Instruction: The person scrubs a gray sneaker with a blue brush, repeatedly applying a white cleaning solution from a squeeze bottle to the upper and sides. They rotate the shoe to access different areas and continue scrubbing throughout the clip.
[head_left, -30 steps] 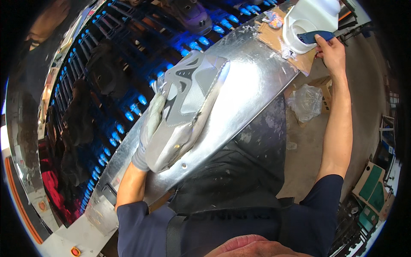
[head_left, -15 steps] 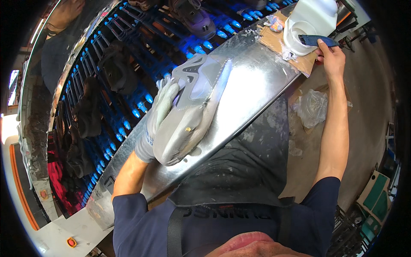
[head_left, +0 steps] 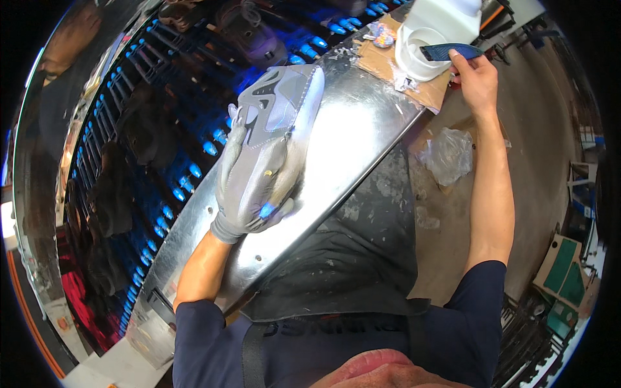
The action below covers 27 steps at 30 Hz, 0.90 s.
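My left hand (head_left: 231, 194), in a grey glove, is closed around the heel end of a grey shoe upper (head_left: 275, 107). The shoe lies lengthwise over the metal ledge, its far end pointing away from me. My bare right hand (head_left: 477, 81) pinches a dark blue brush-like tool (head_left: 453, 52) with a flat handle. That tool's tip sits over the round mouth of a white plastic container (head_left: 443, 22); whether it touches the inside is hard to see. The container stands on a stained piece of cardboard (head_left: 375, 61) at the far right of the ledge.
A shiny metal ledge (head_left: 352, 123) runs diagonally before me. Beyond it, a rack with blue-lit pegs (head_left: 210, 147) carries several dark shoes (head_left: 252, 32). A crumpled clear plastic bag (head_left: 448, 155) lies lower down at right. A multicoloured lump (head_left: 381, 34) rests on the cardboard.
My left hand has shifted around the heel, so its fingers and thumb now show on both sides of the shoe. The whole view has shifted slightly. The right hand keeps the tool at the container.
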{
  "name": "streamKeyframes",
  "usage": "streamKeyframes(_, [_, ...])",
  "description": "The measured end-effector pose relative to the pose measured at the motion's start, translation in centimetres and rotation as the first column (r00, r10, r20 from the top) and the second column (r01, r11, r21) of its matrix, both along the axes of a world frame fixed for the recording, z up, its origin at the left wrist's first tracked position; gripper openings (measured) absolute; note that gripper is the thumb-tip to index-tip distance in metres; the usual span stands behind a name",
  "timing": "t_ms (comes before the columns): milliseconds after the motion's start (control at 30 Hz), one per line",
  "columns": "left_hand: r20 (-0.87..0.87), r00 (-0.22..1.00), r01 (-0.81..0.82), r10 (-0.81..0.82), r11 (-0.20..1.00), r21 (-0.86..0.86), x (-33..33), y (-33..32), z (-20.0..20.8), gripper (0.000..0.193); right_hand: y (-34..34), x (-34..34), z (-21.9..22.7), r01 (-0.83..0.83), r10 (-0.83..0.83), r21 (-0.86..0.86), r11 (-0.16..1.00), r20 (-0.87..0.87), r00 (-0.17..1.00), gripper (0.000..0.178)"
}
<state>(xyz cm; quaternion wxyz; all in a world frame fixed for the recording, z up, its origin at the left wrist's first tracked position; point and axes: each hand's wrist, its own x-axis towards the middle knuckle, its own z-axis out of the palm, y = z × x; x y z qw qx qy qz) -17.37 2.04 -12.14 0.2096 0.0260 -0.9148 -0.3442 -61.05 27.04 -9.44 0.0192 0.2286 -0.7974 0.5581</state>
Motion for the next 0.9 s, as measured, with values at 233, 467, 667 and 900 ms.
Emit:
streamKeyframes(233, [0.136,0.990,0.014,-0.028,0.995,0.100,1.3,-1.4,-0.5,0.070,0.3,-0.2,1.7,0.031,-0.011,0.150,0.988,-0.131,0.991,0.030])
streamKeyframes(467, [0.229,0.971,-0.093,0.063,0.988,0.125,3.0,-2.5,-3.6,0.073,-1.5,1.0,3.8,0.002,0.183,0.519,0.855,-0.305,0.934,0.026])
streamKeyframes(667, [0.310,0.951,-0.042,0.009,0.994,0.101,5.0,-2.7,-4.1,0.074,-3.1,0.4,4.3,0.013,0.344,0.704,0.710,-0.363,0.866,0.024])
streamKeyframes(900, [0.401,0.916,-0.078,0.028,0.991,0.109,5.8,-2.6,-4.0,0.073,-0.6,-1.0,3.2,-0.032,0.028,0.225,0.974,0.021,0.999,0.034])
